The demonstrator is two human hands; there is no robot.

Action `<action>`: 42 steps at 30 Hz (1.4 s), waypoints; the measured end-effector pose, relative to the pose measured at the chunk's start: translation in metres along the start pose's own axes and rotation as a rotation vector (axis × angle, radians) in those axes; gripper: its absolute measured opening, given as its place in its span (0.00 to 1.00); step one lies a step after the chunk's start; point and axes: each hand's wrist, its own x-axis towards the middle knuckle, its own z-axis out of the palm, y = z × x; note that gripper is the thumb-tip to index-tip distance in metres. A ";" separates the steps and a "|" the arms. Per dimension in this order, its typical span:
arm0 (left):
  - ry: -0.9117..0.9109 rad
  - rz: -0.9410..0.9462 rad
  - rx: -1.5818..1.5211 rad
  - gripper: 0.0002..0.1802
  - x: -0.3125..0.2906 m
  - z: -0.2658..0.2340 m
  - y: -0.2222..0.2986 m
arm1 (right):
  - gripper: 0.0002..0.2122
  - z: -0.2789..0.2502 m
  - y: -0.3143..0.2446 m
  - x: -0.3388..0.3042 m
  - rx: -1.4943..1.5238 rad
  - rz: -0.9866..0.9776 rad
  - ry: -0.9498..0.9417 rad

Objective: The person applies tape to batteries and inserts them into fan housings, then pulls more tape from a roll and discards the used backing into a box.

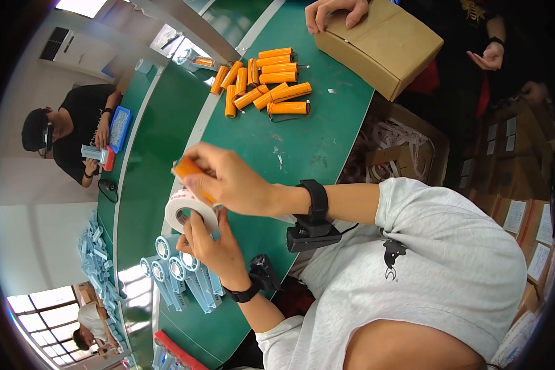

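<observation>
An orange cylindrical battery (194,176) is in the closed fingers of my right hand (237,182), tilted just above a roll of white tape with red print (177,217). My left hand (211,246) grips that roll from below, with fingers reaching into its core. The lower end of the battery is close to the roll's upper rim; I cannot tell whether they touch. Several light-blue plastic parts with round ends (177,269) stand grouped beside my left hand. More orange batteries (278,78), some with wires, lie farther off on the green table (253,145).
A co-worker's hand (336,13) rests on a cardboard box (376,46) at the table's far right. An open carton with ribbon-like scraps (407,139) is below the edge. Across a second green bench, a person (74,135) works beside a blue tray (121,129).
</observation>
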 end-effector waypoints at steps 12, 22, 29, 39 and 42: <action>-0.146 -0.299 -0.372 0.14 0.022 0.016 0.010 | 0.11 -0.019 -0.007 0.015 0.145 0.011 -0.008; -0.127 0.259 -0.093 0.25 0.010 0.061 -0.017 | 0.10 -0.045 -0.009 0.019 -0.017 -0.128 0.226; -0.242 0.679 0.377 0.39 0.014 0.079 0.011 | 0.09 -0.075 -0.005 0.016 -0.045 -0.075 0.308; -0.380 0.640 -0.068 0.20 0.012 0.048 0.011 | 0.10 -0.129 -0.032 0.061 0.640 -0.316 0.460; -0.689 0.300 -0.079 0.17 0.033 0.037 -0.010 | 0.13 -0.129 -0.020 0.023 0.213 -0.209 0.250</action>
